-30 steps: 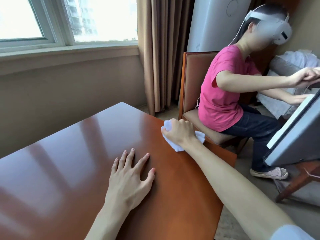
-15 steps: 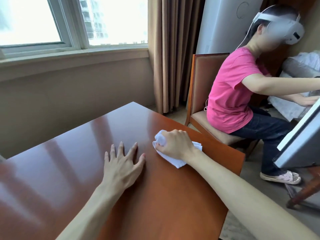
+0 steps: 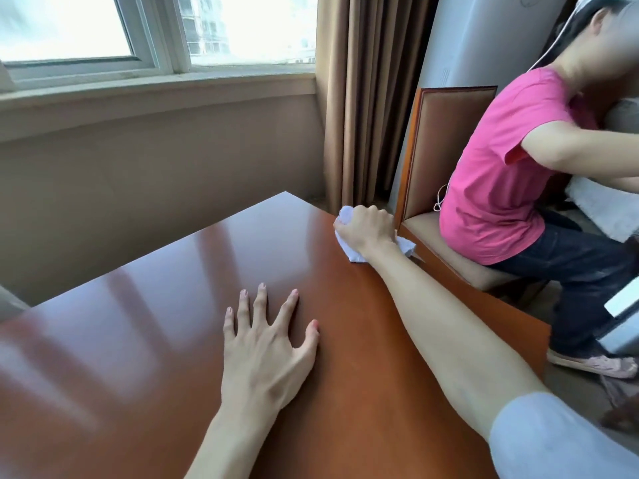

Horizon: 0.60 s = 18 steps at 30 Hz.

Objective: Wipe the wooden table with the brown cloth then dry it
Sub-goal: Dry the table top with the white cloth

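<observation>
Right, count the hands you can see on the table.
2. The left hand lies flat near the table's middle, fingers spread. The right hand grips a white cloth at the far right edge.

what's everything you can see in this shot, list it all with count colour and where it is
table: 1, glossy reddish-brown wood, fills the lower left and centre
cloth: 1, white, bunched at the table's far right edge
chair: 1, orange wood frame with tan padding, just past the table's right edge
seated person: 1, pink shirt and dark trousers, on the chair, facing away to the right
window: 1, pale frame, bright, upper left
curtain: 1, brown, hanging right of the window
left hand: 1, flat on the table, fingers spread
right hand: 1, fingers curled round the cloth, pressing it to the table
</observation>
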Each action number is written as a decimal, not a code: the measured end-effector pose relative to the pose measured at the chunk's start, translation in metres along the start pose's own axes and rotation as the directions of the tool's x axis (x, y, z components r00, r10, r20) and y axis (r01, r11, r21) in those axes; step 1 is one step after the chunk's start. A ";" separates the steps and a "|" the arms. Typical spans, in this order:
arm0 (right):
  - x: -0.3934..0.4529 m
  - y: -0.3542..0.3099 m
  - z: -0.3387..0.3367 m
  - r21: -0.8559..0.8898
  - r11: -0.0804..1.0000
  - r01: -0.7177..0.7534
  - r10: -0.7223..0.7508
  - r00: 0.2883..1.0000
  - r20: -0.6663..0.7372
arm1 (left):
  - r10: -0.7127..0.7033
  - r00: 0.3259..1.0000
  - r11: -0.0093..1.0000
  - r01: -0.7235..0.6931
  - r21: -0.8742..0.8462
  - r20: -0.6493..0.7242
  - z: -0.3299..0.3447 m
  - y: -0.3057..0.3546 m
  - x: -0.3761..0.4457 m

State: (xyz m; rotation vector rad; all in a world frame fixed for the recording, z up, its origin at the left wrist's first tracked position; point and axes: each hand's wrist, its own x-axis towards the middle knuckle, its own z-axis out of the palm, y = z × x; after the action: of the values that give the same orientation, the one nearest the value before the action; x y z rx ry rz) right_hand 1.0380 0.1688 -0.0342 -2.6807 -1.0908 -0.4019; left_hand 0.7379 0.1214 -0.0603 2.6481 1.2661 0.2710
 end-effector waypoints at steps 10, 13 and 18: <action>-0.273 0.021 -0.082 0.117 0.893 0.434 -0.431 0.901 -0.047 | 0.019 0.992 0.977 0.008 -0.213 0.126 -0.033 0.005 -0.006; -0.256 0.081 -0.099 0.020 0.988 0.150 -0.150 0.988 -0.023 | 0.125 0.984 0.985 -0.108 -0.134 0.129 -0.042 0.012 -0.031; -0.216 0.114 -0.111 -0.011 0.974 -0.225 0.225 0.974 -0.024 | 0.229 0.962 0.971 -0.236 0.036 0.149 -0.034 0.016 -0.094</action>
State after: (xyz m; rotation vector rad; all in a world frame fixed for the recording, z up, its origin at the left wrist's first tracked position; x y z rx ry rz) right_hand 0.9515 -0.0843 -0.0124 -2.7636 -0.7683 -0.3978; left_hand 0.6835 0.0412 -0.0311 2.8052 0.9321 0.0781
